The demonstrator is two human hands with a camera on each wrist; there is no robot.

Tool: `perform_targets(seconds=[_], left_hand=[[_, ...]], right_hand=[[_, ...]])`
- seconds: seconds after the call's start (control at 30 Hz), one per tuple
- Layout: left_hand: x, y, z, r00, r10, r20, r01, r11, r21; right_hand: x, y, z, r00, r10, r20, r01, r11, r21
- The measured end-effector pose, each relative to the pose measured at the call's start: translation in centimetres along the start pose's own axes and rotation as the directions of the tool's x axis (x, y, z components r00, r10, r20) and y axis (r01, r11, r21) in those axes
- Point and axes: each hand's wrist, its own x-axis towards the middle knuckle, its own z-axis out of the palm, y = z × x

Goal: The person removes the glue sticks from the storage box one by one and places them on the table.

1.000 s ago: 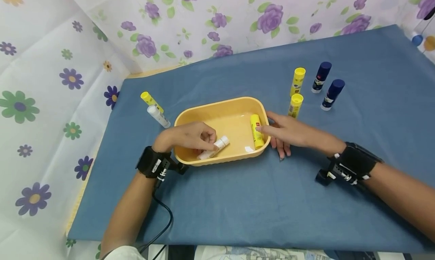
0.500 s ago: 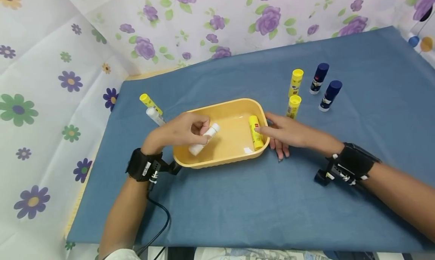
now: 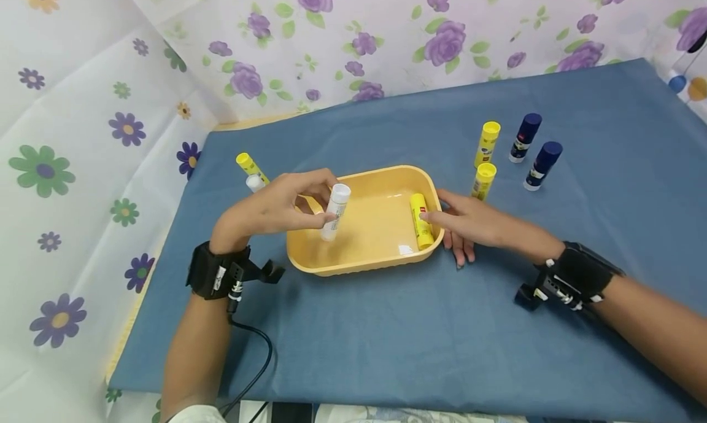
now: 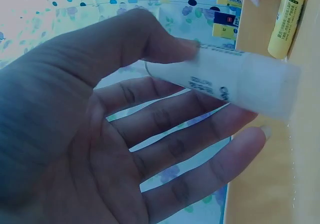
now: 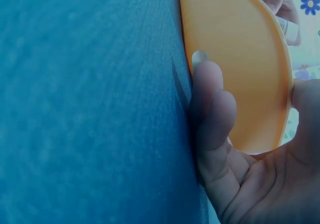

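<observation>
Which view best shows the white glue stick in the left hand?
The head view: the white glue stick shows whole, held by the left hand above the yellow tray. The left wrist view shows it close but blurred; the right wrist view barely shows it.

tray (image 3: 386, 260): glossy smooth plastic | tablecloth (image 3: 386, 337): matt blue woven cloth
</observation>
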Motion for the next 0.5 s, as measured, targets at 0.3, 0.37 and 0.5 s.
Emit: perform_targets(seconds=[0.3,0.37,0.5], left_hand=[[0.15,-0.03,0.27,1.0,0.026,-0.001,-0.026,1.0,0.016],[0.18,-0.01,0.34,1.0,0.024,-0.007,-0.024,1.0,0.02],[0.09,0.14,0.36,1.0,0.016,-0.012,-0.015,1.0,0.011]], right_hand=[[0.0,0.04,0.05,1.0,0.011,0.0,-0.011,1.0,0.0],[0.01,0.05,0.06,1.0,0.012,0.0,-0.012,1.0,0.001],[0.05,0.03,0.06,1.0,0.007,-0.002,-0.007,1.0,0.001]])
